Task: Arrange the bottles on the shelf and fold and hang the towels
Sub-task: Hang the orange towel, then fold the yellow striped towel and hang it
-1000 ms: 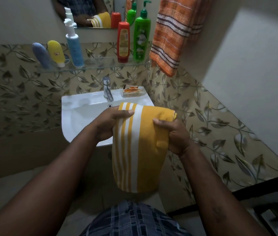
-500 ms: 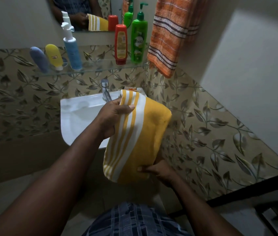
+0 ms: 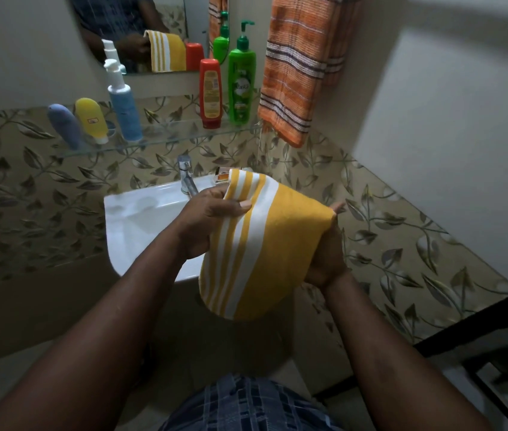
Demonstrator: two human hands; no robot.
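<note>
Over the sink (image 3: 140, 219), our left hand (image 3: 212, 222) pinches the top edge of the yellow striped towel (image 3: 265, 244), while our right hand (image 3: 326, 256) clasps its folded side from behind.

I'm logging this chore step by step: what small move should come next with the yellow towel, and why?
Probably lift the yellow towel up and right toward the orange towel to hang it. It looks folded, the left hand pinches its striped edge, the right hand holds its other side, and the orange towel hangs there.
</note>
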